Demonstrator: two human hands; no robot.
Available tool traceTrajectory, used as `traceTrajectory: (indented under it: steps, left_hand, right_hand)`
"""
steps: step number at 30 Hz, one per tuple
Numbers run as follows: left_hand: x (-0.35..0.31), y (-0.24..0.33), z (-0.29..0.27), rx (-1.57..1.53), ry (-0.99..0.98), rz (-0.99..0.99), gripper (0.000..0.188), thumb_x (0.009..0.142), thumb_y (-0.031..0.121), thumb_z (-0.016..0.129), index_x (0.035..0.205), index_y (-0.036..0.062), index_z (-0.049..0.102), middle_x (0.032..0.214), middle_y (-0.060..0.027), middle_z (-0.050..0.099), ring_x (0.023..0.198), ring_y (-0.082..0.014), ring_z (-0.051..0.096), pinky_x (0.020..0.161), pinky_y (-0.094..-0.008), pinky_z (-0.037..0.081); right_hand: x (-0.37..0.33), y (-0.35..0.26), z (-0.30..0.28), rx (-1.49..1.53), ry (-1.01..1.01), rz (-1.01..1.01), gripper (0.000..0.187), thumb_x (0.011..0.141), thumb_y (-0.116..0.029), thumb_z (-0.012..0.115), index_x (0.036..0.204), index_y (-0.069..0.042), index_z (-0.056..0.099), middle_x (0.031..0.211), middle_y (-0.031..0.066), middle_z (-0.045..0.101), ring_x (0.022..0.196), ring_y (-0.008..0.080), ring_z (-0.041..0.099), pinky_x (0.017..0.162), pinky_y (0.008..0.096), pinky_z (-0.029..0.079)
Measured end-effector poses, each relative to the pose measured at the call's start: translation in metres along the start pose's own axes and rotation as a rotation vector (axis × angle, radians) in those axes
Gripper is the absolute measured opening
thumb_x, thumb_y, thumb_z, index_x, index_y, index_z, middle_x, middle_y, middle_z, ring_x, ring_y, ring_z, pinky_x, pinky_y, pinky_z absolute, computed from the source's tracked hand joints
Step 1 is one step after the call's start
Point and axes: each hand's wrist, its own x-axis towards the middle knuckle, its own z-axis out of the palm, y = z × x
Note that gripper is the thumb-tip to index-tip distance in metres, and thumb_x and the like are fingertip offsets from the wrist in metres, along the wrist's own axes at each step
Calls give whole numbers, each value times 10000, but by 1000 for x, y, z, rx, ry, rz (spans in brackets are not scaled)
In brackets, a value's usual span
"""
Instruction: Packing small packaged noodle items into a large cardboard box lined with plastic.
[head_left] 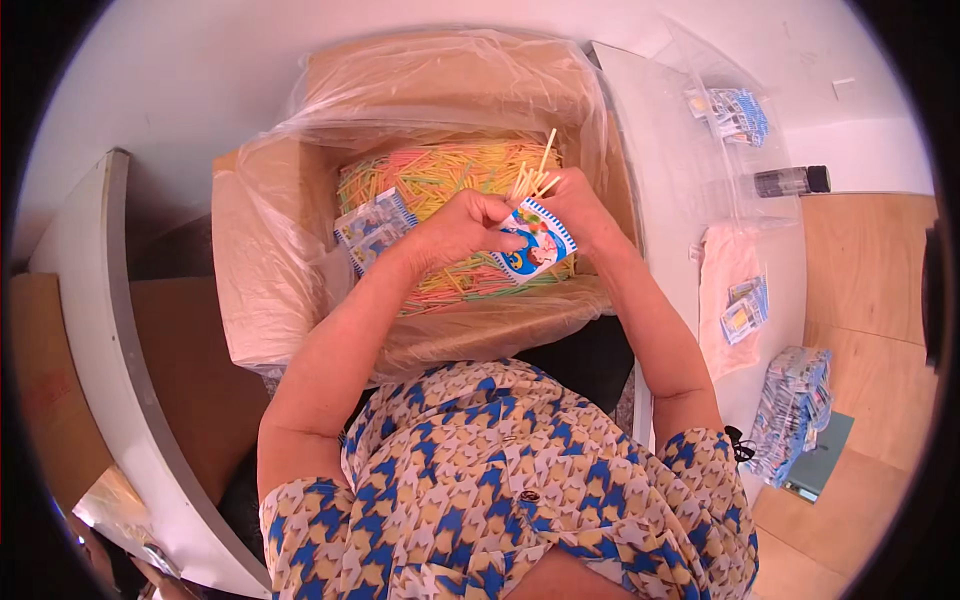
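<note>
A small blue-and-white printed packet (536, 243) is pinched at its edge by my left hand (462, 228), over the open box. Close against the packet's upper edge, my right hand (583, 208) is closed around a small bunch of thin pale yellow sticks (532, 182). One stick pokes up higher than the others. Whether the stick ends are inside the packet is hidden by my fingers. Below my hands lies a heap of pink, yellow and green sticks (440, 165). Flat packets (376, 228) rest on the heap, left of my left hand.
The cardboard box (262, 270) has a clear plastic liner. On the white table at right are a pink cloth (722, 262) with packets (745, 310), a clear bag with packets (740, 115), a dark-capped bottle (795, 181) and a packet stack (792, 415). A white panel (120, 260) stands left.
</note>
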Motion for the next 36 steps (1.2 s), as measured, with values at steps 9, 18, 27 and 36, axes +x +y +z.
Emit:
traceTrajectory:
  steps: [9, 18, 27, 36]
  left_hand:
    - [-2, 3, 8, 171, 148, 108, 107, 764, 5, 683, 871, 5, 679, 738, -1, 649, 714, -45, 547, 669, -229, 464]
    - [0, 1, 6, 454, 161, 233, 107, 746, 16, 694, 848, -10, 672, 705, -55, 643, 662, -74, 561, 611, -251, 455]
    - [-1, -2, 5, 374, 204, 218, 107, 770, 7, 678, 876, 7, 686, 736, -41, 659, 683, -83, 581, 651, -240, 476]
    - [1, 3, 3, 535, 83, 421, 123, 751, 6, 691, 870, 35, 683, 911, -34, 616, 859, -118, 559, 753, -262, 457]
  right_hand:
    - [-11, 2, 7, -141, -40, -250, 166, 853, -169, 637, 850, -2, 634, 789, 11, 594, 738, 63, 528, 630, 253, 441]
    - [-26, -6, 31, 119, 119, -213, 310, 935, -264, 483, 1012, 17, 587, 991, 60, 584, 924, 119, 525, 883, 287, 398]
    - [-28, 9, 4, 403, 208, -313, 371, 957, -281, 443, 1116, 31, 568, 1068, 98, 601, 987, 159, 540, 893, 320, 413]
    - [-32, 0, 34, 333, -170, -136, 447, 929, -335, 504, 1176, 36, 534, 1044, 97, 605, 956, 143, 567, 836, 268, 444]
